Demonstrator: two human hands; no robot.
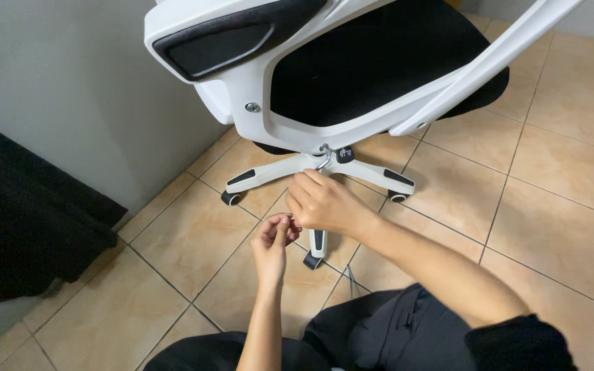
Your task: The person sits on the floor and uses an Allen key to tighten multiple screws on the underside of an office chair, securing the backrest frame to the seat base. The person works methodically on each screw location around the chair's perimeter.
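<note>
A: Item one?
B: Hex key (324, 159), small, silver, bent. It sits at the lower edge of the white chair back (256, 103), its tip up at the frame, its long arm slanting down toward the person.

A: Which hand has it?
B: Right hand (324, 203), fingers curled and pressed together round the key's lower end. The key lies just above and ahead of that hand, touching it.

A: The other hand?
B: Left hand (274, 240), just below and left of the right, nearly touching it. Thumb and fingertips are pinched together; whether they hold anything, I cannot tell. It is the farther of the two from the key.

A: Surroundings?
B: A screw (251, 107) in the frame, left of the key. Black mesh seat (372, 62) beyond. White star base (290, 168) with black casters (231, 198) under the hands, on the tan tiled floor (551, 206). Grey wall (70, 82) at left; black cloth (22, 213) by the floor's left edge.
</note>
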